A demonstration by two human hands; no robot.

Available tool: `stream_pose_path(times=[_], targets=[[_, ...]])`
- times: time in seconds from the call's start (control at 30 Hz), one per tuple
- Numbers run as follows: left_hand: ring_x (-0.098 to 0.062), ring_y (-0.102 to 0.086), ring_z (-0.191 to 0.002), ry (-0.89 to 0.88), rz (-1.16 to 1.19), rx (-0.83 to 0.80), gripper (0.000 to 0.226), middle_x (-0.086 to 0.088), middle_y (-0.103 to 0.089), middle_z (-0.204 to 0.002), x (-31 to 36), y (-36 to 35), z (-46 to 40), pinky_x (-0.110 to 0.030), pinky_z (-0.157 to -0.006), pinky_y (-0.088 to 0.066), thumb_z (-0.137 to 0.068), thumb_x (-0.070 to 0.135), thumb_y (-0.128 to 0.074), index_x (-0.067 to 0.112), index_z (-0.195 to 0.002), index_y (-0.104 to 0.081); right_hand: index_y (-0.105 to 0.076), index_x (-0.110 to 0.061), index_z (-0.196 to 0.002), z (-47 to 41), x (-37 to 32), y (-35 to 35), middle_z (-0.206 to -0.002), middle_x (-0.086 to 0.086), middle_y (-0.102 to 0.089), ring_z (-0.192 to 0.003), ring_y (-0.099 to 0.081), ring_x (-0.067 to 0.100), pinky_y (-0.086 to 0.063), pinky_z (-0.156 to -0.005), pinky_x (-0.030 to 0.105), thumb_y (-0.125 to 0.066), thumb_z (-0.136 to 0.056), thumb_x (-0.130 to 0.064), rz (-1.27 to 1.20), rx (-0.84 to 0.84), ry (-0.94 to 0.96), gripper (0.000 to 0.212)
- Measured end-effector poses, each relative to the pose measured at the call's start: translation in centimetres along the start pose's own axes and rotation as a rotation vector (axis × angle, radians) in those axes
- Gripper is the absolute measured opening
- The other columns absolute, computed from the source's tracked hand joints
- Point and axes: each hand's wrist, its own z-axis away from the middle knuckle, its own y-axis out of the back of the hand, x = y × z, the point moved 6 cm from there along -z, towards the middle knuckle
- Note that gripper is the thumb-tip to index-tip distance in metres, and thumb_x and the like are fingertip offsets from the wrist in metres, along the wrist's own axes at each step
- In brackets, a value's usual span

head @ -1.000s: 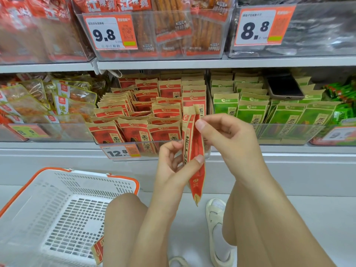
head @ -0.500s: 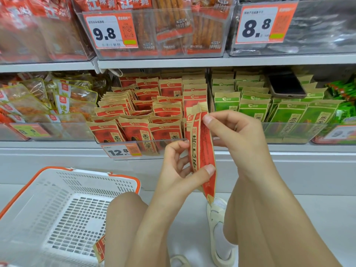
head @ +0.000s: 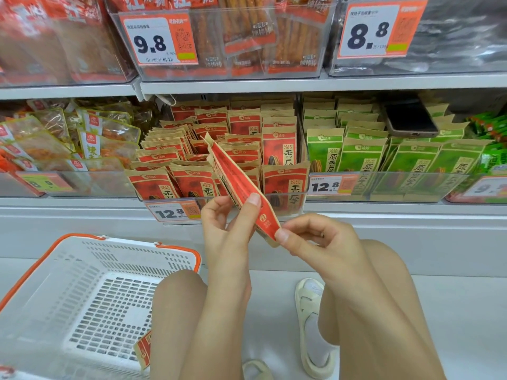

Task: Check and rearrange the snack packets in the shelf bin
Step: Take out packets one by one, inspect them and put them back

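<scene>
Basket: sat nearest, left of the held packet.
Right hand: fingers pinched the packet's lower corner.
Left hand: fingers closed on its middle.
Packet: looked light, thin, crinkly; edges seemed the safest hold.
Bin: just behind the packet, full of red packets.

The left hand is raised with its forearm rising from the bottom of the view, thumb tip pressed on the red face of the packet and curled fingers behind it. The right hand sits lower and to the right, palm turned inward, pinching the packet's lower end between thumb and bent forefinger. Both bare knees are bent up beneath the forearms.
</scene>
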Motion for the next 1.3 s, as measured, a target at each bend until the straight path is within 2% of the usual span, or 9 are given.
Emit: stream_pose_path(times=[0.2, 0.47, 0.53, 0.63, 0.77, 0.93, 1.1, 1.23, 1.3], targets=[[-0.003, -0.066, -0.083, -0.006, -0.036, 0.006, 0.043, -0.004, -0.060, -0.113, 0.2, -0.2, 0.1, -0.031, -0.084, -0.053, -0.065, 0.030, -0.072, 0.023, -0.101, -0.050, -0.072, -0.020, -0.070, -0.1, -0.1, 0.3, -0.070, -0.004, -0.073, -0.067, -0.066, 0.005, -0.054, -0.068, 0.026, -0.069, -0.083, -0.012, 0.044, -0.015, -0.027, 0.016], [-0.001, -0.067, -0.084, -0.008, -0.067, -0.015, 0.042, 0.001, -0.063, -0.108, 0.2, -0.1, 0.0, -0.029, -0.086, -0.055, -0.066, 0.031, -0.072, 0.023, -0.100, -0.050, -0.071, -0.019, -0.073, -0.3, 0.1, 0.2, -0.072, -0.005, -0.074, -0.068, -0.067, 0.005, -0.053, -0.069, 0.023, -0.067, -0.085, -0.012, 0.070, -0.036, -0.010, 0.014], [0.002, -0.066, -0.084, -0.033, -0.066, -0.020, 0.044, 0.005, -0.063, -0.104, 0.4, -0.2, 0.0, -0.021, -0.078, -0.054, -0.068, 0.031, -0.079, 0.023, -0.100, -0.050, -0.071, -0.023, -0.084, -0.3, 0.1, 0.2, -0.078, -0.006, -0.075, -0.072, -0.069, 0.005, -0.053, -0.069, 0.020, -0.071, -0.084, -0.017, 0.056, -0.014, 0.006, 0.006], [0.003, -0.064, -0.085, -0.088, -0.112, -0.027, 0.045, 0.014, -0.064, -0.098, 0.4, -0.5, 0.4, -0.012, -0.070, -0.050, -0.071, 0.030, -0.084, 0.022, -0.099, -0.050, -0.066, -0.031, -0.111, -0.6, 0.4, 0.0, -0.099, -0.009, -0.074, -0.090, -0.070, 0.007, -0.055, -0.078, 0.023, -0.067, -0.081, -0.033, 0.037, -0.018, 0.034, 0.030], [-0.004, -0.063, -0.101, -0.109, -0.194, -0.067, 0.024, 0.017, -0.067, -0.105, -0.1, -0.7, 0.6, -0.019, -0.080, -0.051, -0.082, 0.040, -0.068, 0.024, -0.098, -0.059, -0.067, -0.039, -0.107, -0.8, -0.3, -0.4, -0.101, -0.012, -0.074, -0.097, -0.069, 0.007, -0.055, -0.080, 0.022, -0.057, -0.093, -0.032, -0.001, -0.050, 0.095, 0.019], [-0.016, -0.061, -0.118, -0.114, -0.346, -0.172, 0.026, 0.000, -0.065, -0.124, -0.1, -1.2, 1.0, -0.039, -0.101, -0.050, -0.087, 0.033, -0.053, 0.030, -0.107, -0.069, -0.072, -0.017, -0.094, -0.9, 0.3, 0.2, -0.082, 0.009, -0.073, -0.076, -0.068, 0.013, -0.057, -0.066, 0.024, -0.053, -0.084, -0.036, -0.091, 0.047, 0.027, 0.029], [-0.003, -0.055, -0.123, -0.164, -0.384, -0.296, 0.036, 0.007, -0.057, -0.132, 0.5, -1.8, 1.3, -0.012, -0.094, -0.045, -0.090, 0.000, -0.066, 0.031, -0.107, -0.066, -0.072, -0.026, -0.092, -0.9, 1.6, 0.8, -0.078, -0.003, -0.075, -0.070, -0.069, 0.007, -0.055, -0.058, 0.023, -0.043, -0.098, -0.027, -0.231, 0.128, -0.103, 0.029], [0.001, -0.055, -0.124, -0.088, -0.402, -0.434, 0.049, 0.013, -0.058, -0.136, -0.2, -2.1, 1.6, -0.022, -0.097, -0.045, -0.079, 0.038, -0.070, 0.032, -0.127, -0.060, -0.071, -0.023, -0.098, -0.9, 1.2, 0.7, -0.090, -0.002, -0.076, -0.085, -0.072, 0.011, -0.056, -0.063, 0.024, -0.042, -0.099, -0.027, -0.277, 0.095, -0.104, 0.030], [0.002, -0.057, -0.120, -0.049, -0.414, -0.505, 0.063, 0.015, -0.061, -0.133, -0.4, -2.3, 1.9, -0.017, -0.093, -0.045, -0.080, 0.037, -0.070, 0.030, -0.139, -0.051, -0.069, -0.022, -0.105, -0.8, 0.8, 0.5, -0.097, -0.005, -0.075, -0.094, -0.070, 0.010, -0.056, -0.068, 0.022, -0.038, -0.101, -0.027, -0.262, 0.050, -0.084, 0.032]])
